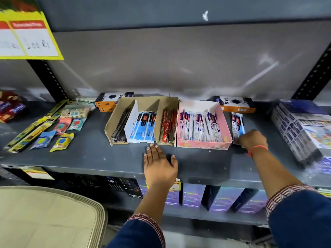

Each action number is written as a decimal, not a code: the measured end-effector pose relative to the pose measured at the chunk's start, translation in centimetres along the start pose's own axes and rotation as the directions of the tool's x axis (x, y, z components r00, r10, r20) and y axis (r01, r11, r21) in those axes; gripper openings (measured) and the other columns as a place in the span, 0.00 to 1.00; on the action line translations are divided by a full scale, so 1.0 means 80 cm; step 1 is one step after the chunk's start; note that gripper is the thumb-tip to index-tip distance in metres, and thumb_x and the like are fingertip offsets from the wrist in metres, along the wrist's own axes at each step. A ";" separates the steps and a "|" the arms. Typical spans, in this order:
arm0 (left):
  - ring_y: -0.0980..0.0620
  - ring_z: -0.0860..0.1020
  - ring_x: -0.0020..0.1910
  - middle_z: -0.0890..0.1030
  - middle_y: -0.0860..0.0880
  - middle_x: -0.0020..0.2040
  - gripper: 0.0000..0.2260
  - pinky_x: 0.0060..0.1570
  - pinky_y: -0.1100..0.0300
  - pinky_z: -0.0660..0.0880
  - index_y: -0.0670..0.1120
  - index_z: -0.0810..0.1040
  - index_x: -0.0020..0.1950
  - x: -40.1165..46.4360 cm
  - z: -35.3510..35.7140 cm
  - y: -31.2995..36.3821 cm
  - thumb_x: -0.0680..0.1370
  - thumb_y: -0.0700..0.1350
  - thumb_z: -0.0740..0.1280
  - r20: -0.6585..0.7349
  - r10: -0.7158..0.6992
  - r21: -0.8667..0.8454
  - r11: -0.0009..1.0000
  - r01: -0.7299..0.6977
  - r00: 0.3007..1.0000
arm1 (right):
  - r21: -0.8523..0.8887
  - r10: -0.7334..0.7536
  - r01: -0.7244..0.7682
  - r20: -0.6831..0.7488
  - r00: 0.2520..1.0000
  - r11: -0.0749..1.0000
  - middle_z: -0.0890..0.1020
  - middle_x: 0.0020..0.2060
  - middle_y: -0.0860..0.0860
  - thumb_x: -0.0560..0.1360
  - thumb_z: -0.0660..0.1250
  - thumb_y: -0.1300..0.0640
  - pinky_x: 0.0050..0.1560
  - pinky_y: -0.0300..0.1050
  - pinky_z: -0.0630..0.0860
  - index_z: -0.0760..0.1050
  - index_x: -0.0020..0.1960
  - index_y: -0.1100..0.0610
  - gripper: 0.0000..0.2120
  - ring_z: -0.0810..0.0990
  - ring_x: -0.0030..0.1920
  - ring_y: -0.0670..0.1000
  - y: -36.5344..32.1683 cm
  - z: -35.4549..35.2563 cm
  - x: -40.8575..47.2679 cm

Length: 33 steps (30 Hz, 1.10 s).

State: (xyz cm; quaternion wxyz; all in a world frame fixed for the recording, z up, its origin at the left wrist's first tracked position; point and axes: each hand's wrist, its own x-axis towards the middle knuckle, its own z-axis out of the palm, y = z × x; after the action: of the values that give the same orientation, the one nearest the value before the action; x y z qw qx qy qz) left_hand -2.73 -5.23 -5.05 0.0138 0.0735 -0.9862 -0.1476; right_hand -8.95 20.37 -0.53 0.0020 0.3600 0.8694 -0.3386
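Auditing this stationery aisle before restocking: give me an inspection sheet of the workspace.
surface: grey metal shelf, scuffed.
job's things: loose pen packs lie right of the pink box, which holds more packs.
clutter: cardboard box of pens mid-shelf; eraser packs left; stacked boxes right.
grips: left hand flat on shelf, open; right hand on the loose packs' near end, hold unclear.
cables: nothing seen.
surroundings: yellow price sign upper left; purple boxes below.
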 end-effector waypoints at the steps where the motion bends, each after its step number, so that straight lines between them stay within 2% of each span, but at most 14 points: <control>1: 0.43 0.48 0.76 0.50 0.39 0.77 0.36 0.74 0.53 0.42 0.37 0.46 0.75 0.000 0.000 0.000 0.72 0.57 0.41 0.001 0.000 0.000 1.000 0.000 1.000 | -0.003 0.008 -0.008 -0.010 1.000 1.000 0.77 0.60 0.66 0.68 0.69 0.60 0.55 0.52 0.74 0.73 0.59 0.66 0.20 0.76 0.59 0.66 0.001 -0.001 0.002; 3: 0.43 0.48 0.76 0.50 0.39 0.77 0.36 0.74 0.53 0.42 0.37 0.46 0.75 0.001 0.000 0.000 0.72 0.57 0.41 0.006 0.001 0.003 1.000 -0.001 1.000 | -0.024 0.015 -0.016 -0.041 0.999 1.000 0.75 0.61 0.67 0.70 0.65 0.60 0.57 0.53 0.73 0.73 0.60 0.65 0.19 0.74 0.60 0.67 0.000 0.000 0.003; 6: 0.44 0.48 0.76 0.50 0.39 0.77 0.36 0.74 0.53 0.42 0.38 0.46 0.75 0.000 -0.001 0.000 0.72 0.57 0.41 0.009 -0.001 0.002 1.000 0.001 1.000 | -0.084 -0.014 0.008 -0.075 0.997 0.996 0.74 0.61 0.66 0.70 0.66 0.59 0.59 0.56 0.73 0.72 0.62 0.64 0.21 0.74 0.60 0.67 0.000 0.005 0.004; 12: 0.43 0.48 0.76 0.50 0.39 0.77 0.32 0.74 0.53 0.42 0.37 0.46 0.75 0.000 -0.001 -0.002 0.78 0.56 0.45 0.006 0.014 0.011 1.000 -0.015 1.000 | -0.083 -0.037 0.036 -0.018 0.999 0.996 0.73 0.63 0.68 0.71 0.66 0.63 0.59 0.54 0.73 0.69 0.64 0.67 0.22 0.74 0.62 0.66 -0.010 0.001 0.012; 16: 0.43 0.49 0.76 0.51 0.38 0.77 0.35 0.74 0.52 0.43 0.37 0.46 0.75 -0.001 0.000 -0.002 0.74 0.57 0.42 0.002 0.021 -0.007 1.000 -0.021 1.000 | -0.026 -0.010 0.010 -0.010 1.000 1.000 0.74 0.63 0.67 0.72 0.66 0.65 0.60 0.53 0.73 0.70 0.64 0.69 0.21 0.74 0.62 0.65 -0.011 -0.002 0.017; 18: 0.42 0.49 0.76 0.51 0.38 0.77 0.35 0.74 0.52 0.43 0.37 0.46 0.75 -0.001 0.000 -0.002 0.73 0.56 0.42 0.001 0.023 -0.010 1.000 -0.023 1.000 | 0.051 0.015 -0.015 -0.014 1.000 0.999 0.76 0.62 0.67 0.72 0.67 0.64 0.57 0.52 0.74 0.72 0.62 0.70 0.20 0.76 0.59 0.64 -0.006 -0.004 0.021; 20: 0.42 0.49 0.76 0.51 0.38 0.77 0.35 0.74 0.52 0.43 0.37 0.47 0.75 0.000 0.001 -0.003 0.73 0.56 0.42 -0.003 0.014 -0.014 1.000 -0.014 1.000 | 0.154 0.058 -0.057 -0.003 0.998 0.986 0.79 0.55 0.67 0.69 0.70 0.66 0.49 0.50 0.74 0.75 0.58 0.71 0.19 0.79 0.51 0.61 0.003 -0.007 0.023; 22: 0.43 0.49 0.76 0.51 0.38 0.77 0.34 0.74 0.52 0.43 0.37 0.47 0.75 0.001 0.001 -0.002 0.74 0.56 0.42 -0.002 0.007 -0.011 1.000 -0.007 1.000 | 0.319 0.046 -0.053 0.027 0.999 0.946 0.80 0.40 0.64 0.67 0.71 0.67 0.39 0.45 0.73 0.78 0.50 0.70 0.13 0.77 0.37 0.58 0.012 -0.010 0.021; 24: 0.43 0.49 0.76 0.51 0.38 0.77 0.33 0.74 0.52 0.43 0.37 0.47 0.75 0.001 0.001 -0.002 0.75 0.55 0.43 0.001 0.009 -0.007 1.000 -0.009 1.000 | 0.551 -0.003 -0.038 0.073 0.997 0.834 0.78 0.26 0.57 0.67 0.70 0.69 0.25 0.35 0.67 0.78 0.38 0.62 0.04 0.72 0.23 0.50 0.016 -0.014 0.015; 26: 0.42 0.49 0.76 0.51 0.38 0.77 0.34 0.74 0.51 0.43 0.36 0.48 0.75 0.000 0.000 -0.001 0.74 0.55 0.42 -0.004 0.008 -0.011 1.000 -0.009 1.000 | 0.692 -0.079 -0.028 0.122 0.989 0.721 0.76 0.15 0.50 0.69 0.68 0.70 0.17 0.28 0.62 0.74 0.33 0.57 0.11 0.68 0.14 0.42 0.012 -0.018 -0.001; 29: 0.42 0.49 0.76 0.51 0.38 0.77 0.32 0.74 0.51 0.43 0.36 0.48 0.75 -0.001 -0.001 -0.001 0.77 0.54 0.44 -0.007 0.012 -0.003 1.000 -0.012 1.000 | 0.770 -0.218 -0.017 0.201 0.955 0.638 0.77 0.15 0.46 0.70 0.66 0.71 0.18 0.26 0.65 0.75 0.34 0.55 0.12 0.69 0.15 0.38 -0.005 -0.020 -0.041; 33: 0.43 0.48 0.76 0.50 0.38 0.77 0.30 0.74 0.52 0.43 0.36 0.46 0.75 -0.001 -0.003 0.000 0.80 0.53 0.49 0.010 0.017 -0.005 1.000 -0.017 1.000 | 0.814 -0.341 -0.030 0.276 0.898 0.580 0.81 0.19 0.46 0.70 0.65 0.72 0.21 0.29 0.68 0.75 0.34 0.56 0.13 0.73 0.19 0.41 -0.021 -0.005 -0.093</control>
State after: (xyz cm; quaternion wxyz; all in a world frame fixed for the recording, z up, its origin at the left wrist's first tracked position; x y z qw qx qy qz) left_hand -2.64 -5.34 -4.81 0.0105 0.0645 -0.9865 -0.1501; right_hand -4.41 15.11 2.64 -0.0108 0.1638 0.6313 -0.7580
